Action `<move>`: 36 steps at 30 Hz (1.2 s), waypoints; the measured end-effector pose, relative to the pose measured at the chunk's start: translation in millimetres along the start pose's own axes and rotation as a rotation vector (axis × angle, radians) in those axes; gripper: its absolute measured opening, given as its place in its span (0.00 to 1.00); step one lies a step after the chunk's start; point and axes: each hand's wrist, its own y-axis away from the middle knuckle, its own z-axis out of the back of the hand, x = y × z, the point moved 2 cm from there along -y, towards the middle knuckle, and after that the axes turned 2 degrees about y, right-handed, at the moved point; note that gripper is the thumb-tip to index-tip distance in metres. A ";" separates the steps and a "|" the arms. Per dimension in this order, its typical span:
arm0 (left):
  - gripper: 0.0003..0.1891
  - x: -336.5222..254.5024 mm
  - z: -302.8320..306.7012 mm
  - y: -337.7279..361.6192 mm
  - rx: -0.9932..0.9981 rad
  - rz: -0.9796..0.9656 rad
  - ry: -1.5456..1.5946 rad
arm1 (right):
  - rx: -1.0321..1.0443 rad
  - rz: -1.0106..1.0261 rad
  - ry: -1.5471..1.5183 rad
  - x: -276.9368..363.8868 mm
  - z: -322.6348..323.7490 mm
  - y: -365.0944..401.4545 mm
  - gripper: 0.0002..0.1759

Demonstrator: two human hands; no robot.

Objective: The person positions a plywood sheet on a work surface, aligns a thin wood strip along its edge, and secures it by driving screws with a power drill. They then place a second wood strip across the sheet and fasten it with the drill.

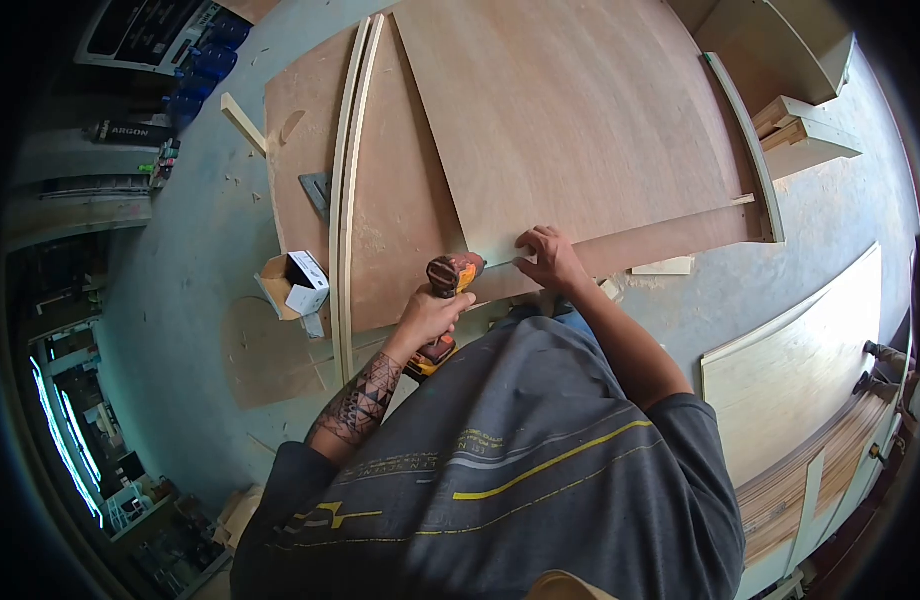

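Gripping a yellow and reddish-brown power drill (448, 275) in the left hand (435, 314), nose beside the near corner of a broad tan plywood panel (570, 120), right hand (550, 260) at its edge, fingers bent, any pinch unclear.

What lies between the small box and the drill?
Two wooden strips, then bare plywood, lie between the box and the drill in the head view.

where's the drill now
In the head view, left of centre, the drill is in the left hand, by the lower-left corner of the large panel.
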 end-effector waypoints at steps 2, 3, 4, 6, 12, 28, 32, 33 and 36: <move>0.16 15.5 7.9 9.2 -0.062 -0.018 0.133 | -0.079 -0.132 -0.127 2.7 0.2 5.8 0.19; 0.13 21.4 11.0 13.8 -0.108 -0.058 0.183 | -0.136 -0.399 -0.439 -1.8 3.2 13.7 0.18; 0.11 27.2 13.0 18.3 -0.124 -0.086 0.291 | -0.192 -0.659 -0.751 -5.3 6.0 22.2 0.18; 0.10 26.8 18.8 29.1 -0.199 -0.102 0.358 | -0.285 -0.718 -1.056 -14.1 13.0 43.6 0.16; 0.15 -3.3 23.6 34.7 -0.131 -0.111 0.216 | -0.365 -0.856 -1.385 11.7 63.0 70.4 0.14; 0.26 -211.7 -121.6 -41.1 0.085 -0.491 -0.128 | -0.331 -0.794 -1.358 -96.5 205.9 71.7 0.11; 0.26 -272.9 -176.8 -57.2 0.079 -0.540 -0.239 | -0.310 -0.793 -1.350 -147.4 248.6 92.6 0.12; 0.28 -282.2 -188.7 -63.6 0.127 -0.499 -0.276 | -0.316 -0.801 -1.374 -154.2 255.2 99.1 0.12; 0.29 -311.5 -218.4 -72.0 0.169 -0.457 -0.327 | -0.347 -0.862 -1.434 -170.9 271.4 116.2 0.11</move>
